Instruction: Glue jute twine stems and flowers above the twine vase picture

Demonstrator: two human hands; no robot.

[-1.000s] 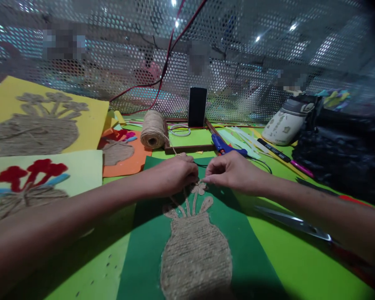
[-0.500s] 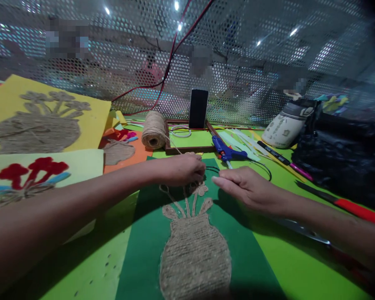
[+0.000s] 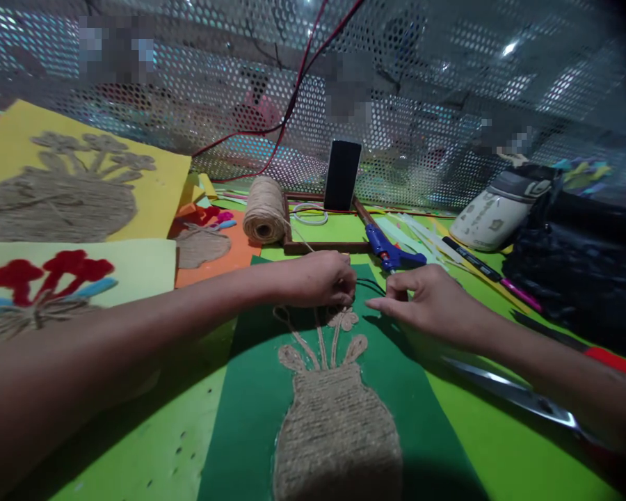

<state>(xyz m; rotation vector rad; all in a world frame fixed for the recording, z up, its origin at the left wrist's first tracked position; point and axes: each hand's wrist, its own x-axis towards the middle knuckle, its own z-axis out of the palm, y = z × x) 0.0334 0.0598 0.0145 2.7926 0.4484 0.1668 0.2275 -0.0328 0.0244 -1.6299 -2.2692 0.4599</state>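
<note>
My left hand (image 3: 327,278) is over the upper part of a green sheet (image 3: 245,362), its fingers pinched on jute twine (image 3: 301,236) that runs from a spool (image 3: 264,210); the fingertips hide the held part. Under and beside them a small twine flower (image 3: 347,319) lies on the sheet. Below it are twine stems, leaf loops and a vase (image 3: 339,424) covered in rows of twine. My right hand (image 3: 422,299) is just right of the flower, fingers curled and forefinger bent to the thumb. Whatever it pinches, if anything, cannot be made out.
A blue glue gun (image 3: 391,252) lies behind my right hand, by a brown frame (image 3: 328,246) and an upright phone (image 3: 343,174). Scissors (image 3: 516,393), a red-handled cutter (image 3: 613,360), a marker (image 3: 472,257) and a bottle (image 3: 493,209) are right. Finished twine pictures (image 3: 161,188) lie left.
My right hand has turned a little and its forefinger now bends down to the thumb. My left hand stays pinched by the flower. The whole view has shifted slightly.
</note>
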